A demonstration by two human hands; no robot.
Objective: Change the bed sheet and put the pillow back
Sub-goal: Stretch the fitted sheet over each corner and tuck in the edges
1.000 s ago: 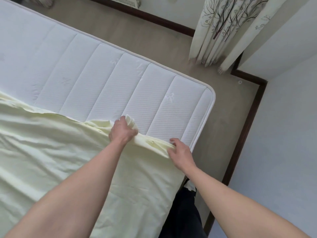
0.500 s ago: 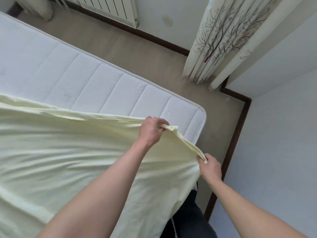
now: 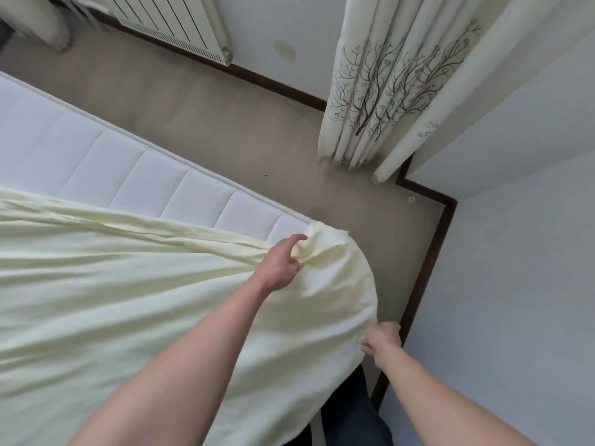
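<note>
At the far corner of the bed — sheet going on, corner not seated yet.

Mattress (image 3: 106,162) is bare white along its far strip; pale yellow sheet (image 3: 128,300) covers the near part and balloons over the corner, off the surface. Left hand (image 3: 279,264) has fingers curled, pinching a bunch of sheet at the corner. Right hand (image 3: 383,339) sits lower at the sheet's edge beside the bed, fingers closed on the hem as far as I can tell — partly hidden. Next, probably: pull the slack past the corner and tuck it under. No pillow in view.
</note>
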